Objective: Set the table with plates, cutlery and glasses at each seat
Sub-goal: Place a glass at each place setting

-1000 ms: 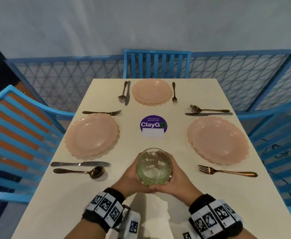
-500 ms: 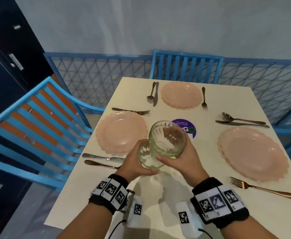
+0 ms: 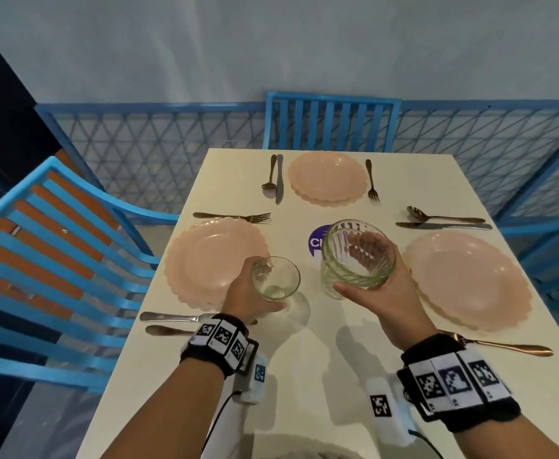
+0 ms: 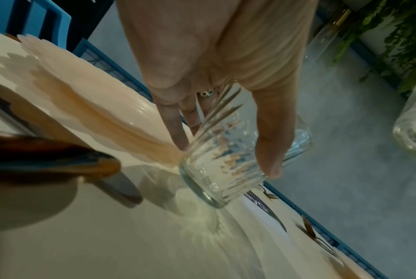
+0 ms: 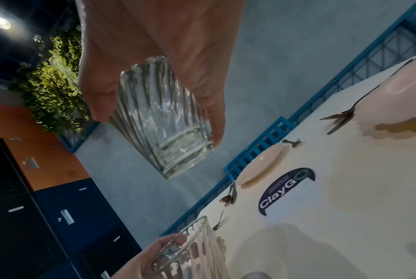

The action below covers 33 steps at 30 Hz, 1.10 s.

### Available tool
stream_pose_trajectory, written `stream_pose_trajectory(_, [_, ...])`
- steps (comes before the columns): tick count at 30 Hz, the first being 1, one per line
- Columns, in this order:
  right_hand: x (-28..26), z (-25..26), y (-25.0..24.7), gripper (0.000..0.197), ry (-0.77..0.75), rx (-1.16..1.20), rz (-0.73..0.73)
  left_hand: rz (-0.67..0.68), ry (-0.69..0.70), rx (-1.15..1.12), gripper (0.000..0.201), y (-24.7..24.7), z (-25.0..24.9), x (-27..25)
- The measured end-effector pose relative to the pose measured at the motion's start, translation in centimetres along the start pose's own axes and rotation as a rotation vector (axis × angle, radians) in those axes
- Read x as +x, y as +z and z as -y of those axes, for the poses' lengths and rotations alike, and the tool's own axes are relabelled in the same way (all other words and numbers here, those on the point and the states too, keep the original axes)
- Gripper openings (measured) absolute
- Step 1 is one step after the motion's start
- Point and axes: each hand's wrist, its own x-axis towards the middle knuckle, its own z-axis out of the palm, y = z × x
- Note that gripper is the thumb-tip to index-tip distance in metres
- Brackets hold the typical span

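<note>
Your left hand (image 3: 250, 294) had its grip wrapped around a ribbed glass (image 3: 275, 278), fingers on one side and thumb on the other. That glass sat low over the tabletop (image 3: 321, 352), just off the near right edge of the left plate (image 3: 216, 260); the left wrist view showed its base tilted and very near the surface, though whether it touched could not be told. A knife (image 3: 175, 317) and a spoon (image 3: 167, 330) lay just nearer you than that plate, partly hidden by your wrist.

Your right hand (image 3: 375, 294) held a second ribbed glass (image 3: 357, 258), fingers curled round its far side and thumb across the near side. You held that one well clear of the tabletop, tipped slightly, over the middle between the left plate and the right plate (image 3: 468, 279), in front of the purple sticker (image 3: 317, 240).

The far plate (image 3: 326, 177) lay at the head of the tabletop with a spoon and knife on its left and a fork (image 3: 371, 182) on its right. Another fork (image 3: 235, 216) lay beyond the left plate. A spoon and a knife (image 3: 443, 225) lay beyond the right plate, and a fork (image 3: 506, 346) lay on its near side.
</note>
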Motion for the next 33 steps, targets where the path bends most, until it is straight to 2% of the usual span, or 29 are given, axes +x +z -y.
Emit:
stream_pose_trajectory(5, [-0.1, -0.4, -0.6, 0.080, 0.001, -0.003, -0.006, -0.032, -0.049, -0.032, 0.081, 0.4, 0.8, -0.1])
stream_pose_trajectory(12, [0.1, -1.1, -0.4, 0.083, 0.012, 0.009, -0.002, 0.004, -0.044, 0.025, 0.086, 0.2, 0.5, -0.9])
stream_pose_trajectory(14, [0.1, -1.1, -0.1, 0.090, 0.030, 0.022, 0.010, 0.028, -0.058, 0.065, 0.094, -0.3, -0.2, -1.3])
stream_pose_trajectory(16, [0.1, -1.1, 0.0, 0.092, 0.043, 0.033, 0.011, 0.042, -0.048, 0.108, 0.111, -0.9, -1.1, -2.0])
stream_pose_trajectory(18, [-0.1, -0.9, 0.0, 0.091, 0.043, 0.031, 0.019, 0.010, -0.020, 0.134, 0.126, -1.7, -2.8, -3.1])
stream_pose_trajectory(20, [-0.1, -0.6, 0.1, 0.088, 0.033, 0.029, 0.030, -0.015, 0.048, 0.139, 0.132, -2.4, -4.9, -4.3])
stream_pose_trajectory(23, [0.1, 0.1, 0.7, 0.092, 0.019, 0.031, 0.080, 0.124, 0.127, 0.089, 0.135, -2.6, -7.5, -5.1])
stream_pose_trajectory(25, [0.2, 0.5, 1.6, 0.105, 0.012, 0.030, 0.118, 0.245, 0.137, 0.019, 0.131, -2.4, -8.9, -5.3])
stream_pose_trajectory(27, [0.5, 1.0, 2.5, 0.102, 0.004, 0.037, 0.145, 0.283, 0.165, -0.083, 0.116, -2.0, -9.8, -5.1])
stream_pose_trajectory(30, [0.9, 1.5, 3.8, 0.094, 0.011, 0.044, 0.177, 0.173, 0.207, -0.144, 0.081, -1.9, -10.4, -4.8])
stream_pose_trajectory(33, [1.7, 1.7, 4.6, 0.099, 0.040, 0.085, 0.220, 0.064, 0.181, -0.155, 0.067, -2.3, -10.4, -4.3])
